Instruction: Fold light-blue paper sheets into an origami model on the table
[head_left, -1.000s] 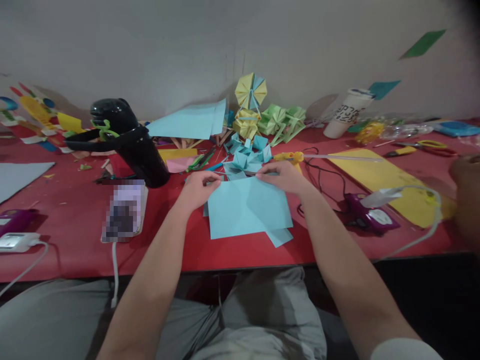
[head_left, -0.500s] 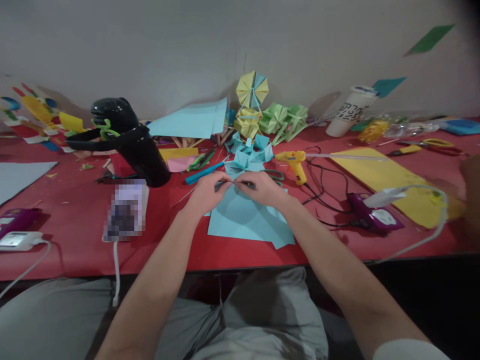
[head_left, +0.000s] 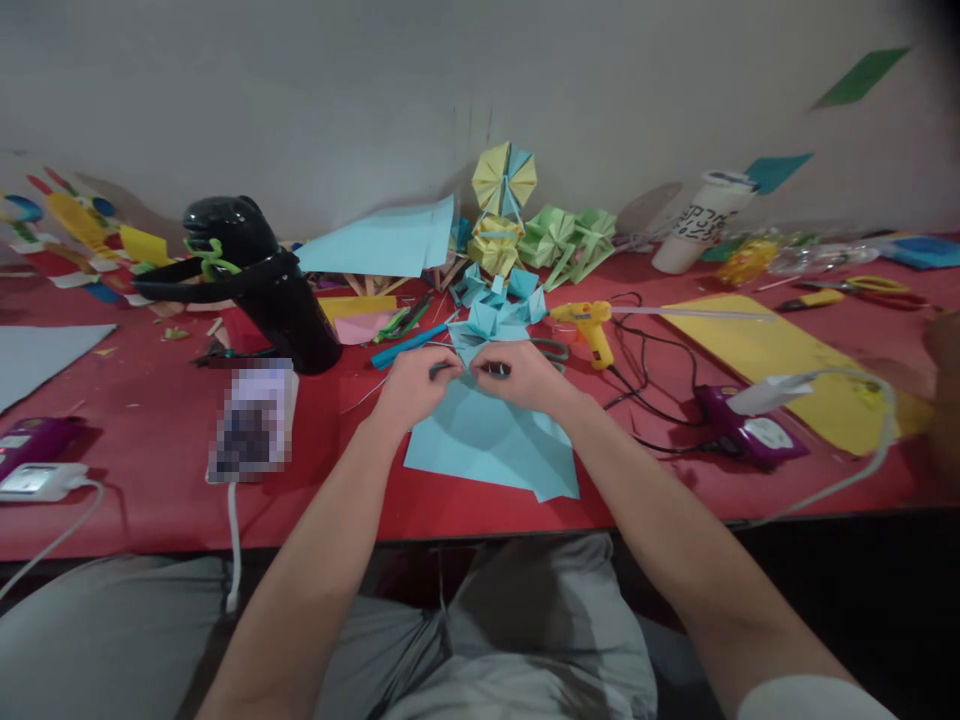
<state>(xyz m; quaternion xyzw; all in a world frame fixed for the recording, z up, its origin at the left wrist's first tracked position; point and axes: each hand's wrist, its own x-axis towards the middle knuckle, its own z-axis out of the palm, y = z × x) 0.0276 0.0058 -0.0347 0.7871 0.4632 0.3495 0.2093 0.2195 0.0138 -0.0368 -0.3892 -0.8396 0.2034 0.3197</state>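
Observation:
Light blue paper sheets (head_left: 491, 450) lie on the red table near its front edge. Above their far part, my left hand (head_left: 424, 382) is closed in a pinch, with something small and dark at its fingertips. My right hand (head_left: 517, 375) is also pinched, close to the left one with a small gap between them; a dark piece shows at its fingers too. What either hand holds is too small to name. Just beyond them sit folded blue paper pieces (head_left: 484, 322), and green-handled scissors (head_left: 551, 350) are partly hidden behind my right hand.
A yellow glue gun (head_left: 589, 325) with a black cord lies to the right, near a purple power socket (head_left: 757, 430) and yellow paper (head_left: 780, 360). On the left are a black tumbler (head_left: 281, 310) and a phone (head_left: 253, 420). Folded paper models (head_left: 499, 245) stand at the back.
The blue sheets have shifted slightly to the left and toward the table's front edge. My fingertips have moved a little apart.

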